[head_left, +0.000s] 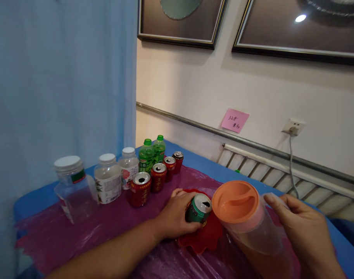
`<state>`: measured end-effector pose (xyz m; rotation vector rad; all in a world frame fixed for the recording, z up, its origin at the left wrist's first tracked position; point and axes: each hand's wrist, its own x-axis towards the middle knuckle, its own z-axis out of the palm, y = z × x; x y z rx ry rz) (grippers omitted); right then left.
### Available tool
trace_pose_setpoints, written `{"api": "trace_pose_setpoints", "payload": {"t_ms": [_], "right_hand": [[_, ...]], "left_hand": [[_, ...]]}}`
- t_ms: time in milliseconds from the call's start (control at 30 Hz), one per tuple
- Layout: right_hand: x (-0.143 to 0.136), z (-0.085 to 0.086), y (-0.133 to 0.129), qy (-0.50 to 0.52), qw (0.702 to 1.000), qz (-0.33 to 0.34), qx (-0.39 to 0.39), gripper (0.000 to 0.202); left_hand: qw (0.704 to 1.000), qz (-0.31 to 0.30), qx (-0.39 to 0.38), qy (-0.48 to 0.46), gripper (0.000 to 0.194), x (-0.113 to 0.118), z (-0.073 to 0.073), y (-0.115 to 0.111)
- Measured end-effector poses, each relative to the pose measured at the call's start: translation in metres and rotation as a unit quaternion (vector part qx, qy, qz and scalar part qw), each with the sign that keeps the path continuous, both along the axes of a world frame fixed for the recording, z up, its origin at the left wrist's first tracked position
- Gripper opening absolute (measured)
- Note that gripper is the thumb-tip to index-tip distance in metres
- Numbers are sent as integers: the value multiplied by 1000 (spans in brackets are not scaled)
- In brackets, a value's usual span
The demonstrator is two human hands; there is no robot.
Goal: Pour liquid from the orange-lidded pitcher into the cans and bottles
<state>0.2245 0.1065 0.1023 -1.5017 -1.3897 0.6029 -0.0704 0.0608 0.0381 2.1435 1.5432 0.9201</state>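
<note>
- Left forearm [107, 250] lies nearest; the left hand [177, 213] grips a green can [198, 211] over the red mat [206, 240]; a hard squeeze could dent it.
- The right hand [307, 224] grips a tilted jug [259, 240] just right of the can; swinging left could knock it.
- Purple sheet [107, 219] gives room between forearm and red cans [158, 181]; the blue table [197, 160] has its far edge behind the mat.
</note>
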Motion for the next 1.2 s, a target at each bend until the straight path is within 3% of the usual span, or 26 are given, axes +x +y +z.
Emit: {"api": "trace_pose_setpoints", "payload": {"t_ms": [733,1200], "right_hand": [[-6,6,-9,-49,998,-25,15,47],[2,-4,-4,-46,999,-9,-13,50]], "left_hand": [[1000,3,-18,15,72,-2,-6,1],[1000,-2,-16,23,72,-1,-6,0]]}}
